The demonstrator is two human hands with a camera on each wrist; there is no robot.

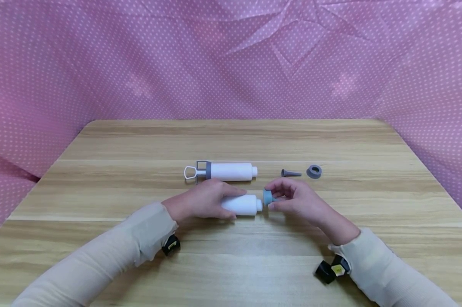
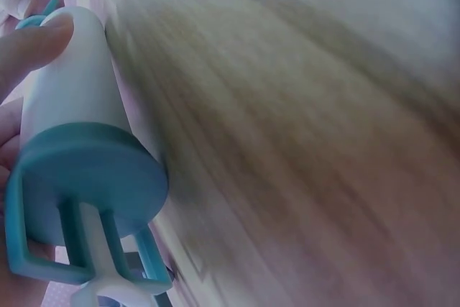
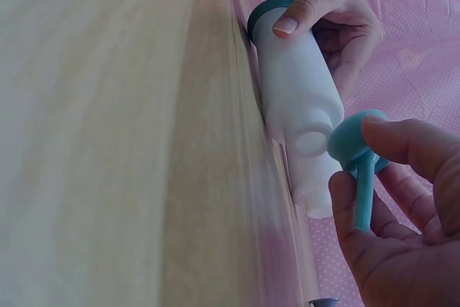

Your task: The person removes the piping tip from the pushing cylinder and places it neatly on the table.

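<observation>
My left hand (image 1: 206, 199) grips a white dessert syringe barrel (image 1: 243, 205) lying sideways just above or on the table; I cannot tell which. Its teal end piece (image 2: 93, 170) and white plunger handle (image 2: 108, 285) show in the left wrist view. The narrow white neck (image 3: 314, 143) faces right. With thumb and fingers, my right hand (image 1: 299, 199) pinches a teal screw cap (image 3: 352, 138) with a slim teal nozzle (image 3: 365, 192) pointing away from the barrel. A small gap separates cap and neck in the head view.
Behind the hands lies a second white syringe (image 1: 231, 171) with grey end parts. A grey nozzle (image 1: 291, 173) and a grey ring cap (image 1: 314, 171) lie to its right on the wooden table (image 1: 231, 273). Pink dotted cloth (image 1: 231, 64) hangs around the table.
</observation>
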